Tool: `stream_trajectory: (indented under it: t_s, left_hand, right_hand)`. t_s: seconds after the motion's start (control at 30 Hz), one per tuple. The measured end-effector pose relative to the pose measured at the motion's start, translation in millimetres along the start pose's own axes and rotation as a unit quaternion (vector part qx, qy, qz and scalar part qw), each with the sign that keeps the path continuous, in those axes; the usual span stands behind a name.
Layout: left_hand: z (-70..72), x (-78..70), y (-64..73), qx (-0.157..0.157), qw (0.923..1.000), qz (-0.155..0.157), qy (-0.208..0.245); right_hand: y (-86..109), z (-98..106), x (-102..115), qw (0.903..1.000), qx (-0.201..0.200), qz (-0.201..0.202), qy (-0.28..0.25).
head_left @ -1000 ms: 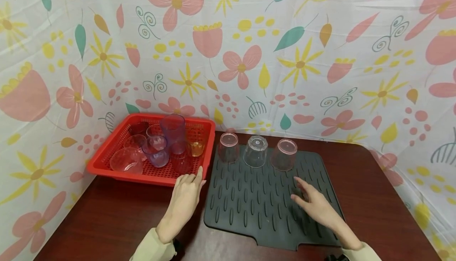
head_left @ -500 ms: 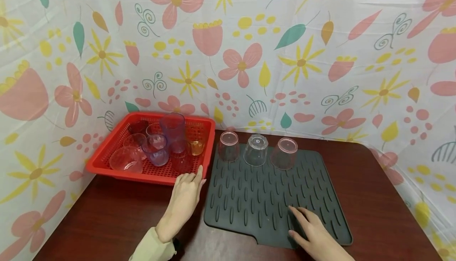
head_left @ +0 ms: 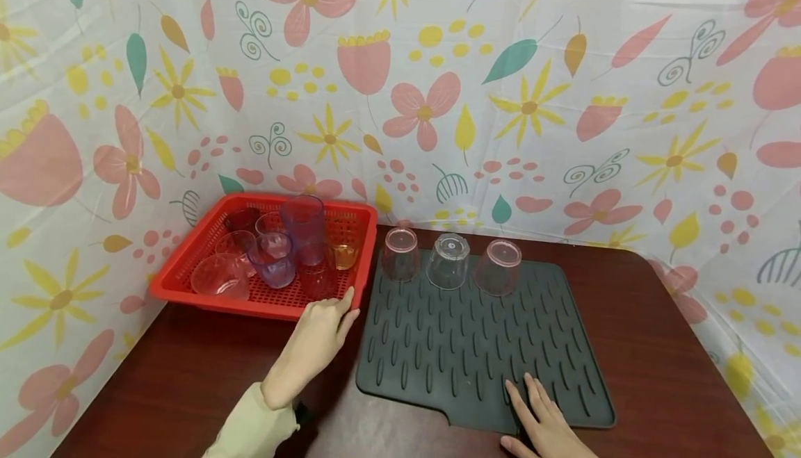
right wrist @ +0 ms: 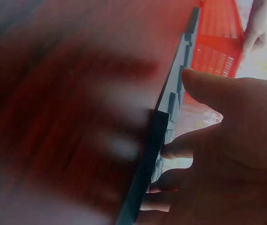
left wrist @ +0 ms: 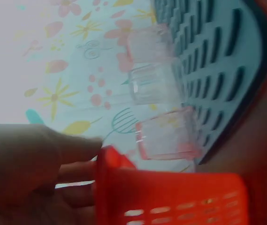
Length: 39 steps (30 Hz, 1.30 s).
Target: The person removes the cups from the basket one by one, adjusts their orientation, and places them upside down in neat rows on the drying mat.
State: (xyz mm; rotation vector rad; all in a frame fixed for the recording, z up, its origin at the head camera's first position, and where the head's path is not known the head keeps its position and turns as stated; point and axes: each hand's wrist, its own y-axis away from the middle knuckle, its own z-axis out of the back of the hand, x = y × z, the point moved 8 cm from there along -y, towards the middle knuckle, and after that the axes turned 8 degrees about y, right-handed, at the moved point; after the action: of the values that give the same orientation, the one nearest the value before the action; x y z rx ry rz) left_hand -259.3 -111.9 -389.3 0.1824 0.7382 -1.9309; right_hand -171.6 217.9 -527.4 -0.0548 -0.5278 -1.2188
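My left hand (head_left: 313,340) grips the front right corner rim of a red plastic basket (head_left: 250,308), its fingers over the rim. Inside the basket are several see-through cups, among them a tall purple tumbler (head_left: 303,225), a shorter purple cup (head_left: 272,263), an amber cup (head_left: 343,256) and a clear pink bowl (head_left: 220,279). With fingers spread, my right hand (head_left: 544,427) rests on the front edge of a dark grey drying mat (head_left: 432,347). Along the mat's back stand three upturned glasses: a pinkish glass (head_left: 401,256), a clear glass (head_left: 448,262) and another pink-rimmed glass (head_left: 498,268).
Basket and mat lie side by side on a dark reddish-brown table (head_left: 663,347), a narrow gap between them. A flower-patterned cloth (head_left: 425,48) hangs behind the table and along its sides.
My right hand has come back toward me from above the mat to its front edge, and its fingers have spread. The mat's front right corner shows now. The left hand stays at the basket.
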Motion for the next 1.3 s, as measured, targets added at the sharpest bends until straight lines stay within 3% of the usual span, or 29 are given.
stream_trajectory:
  t_s: [0.17,0.57,0.67,0.9,1.3]
  left_hand:
    - [11.6,11.0,-12.2,0.059,0.9958,0.052,0.046]
    - [41.3,49.5,-58.2,0.133,0.9872,0.089,0.005]
    - [42.4,60.5,-64.3,0.172,0.9785,0.113,-0.016]
    - [36.6,71.1,-72.6,0.283,0.9468,0.152,-0.022]
    - [18.5,83.7,-82.8,0.345,0.9228,0.163,-0.053]
  right_hand:
    - [-0.6,-6,-5,0.9999,0.006,-0.006,-0.012]
    - [-0.2,-5,-5,0.9999,-0.009,0.002,0.009]
    - [-0.1,-6,-5,0.9999,-0.007,-0.001,0.014]
    - [1.2,-5,-6,0.9996,-0.018,0.003,0.02]
    - [1.7,-2,-3,0.9987,-0.037,0.022,0.027]
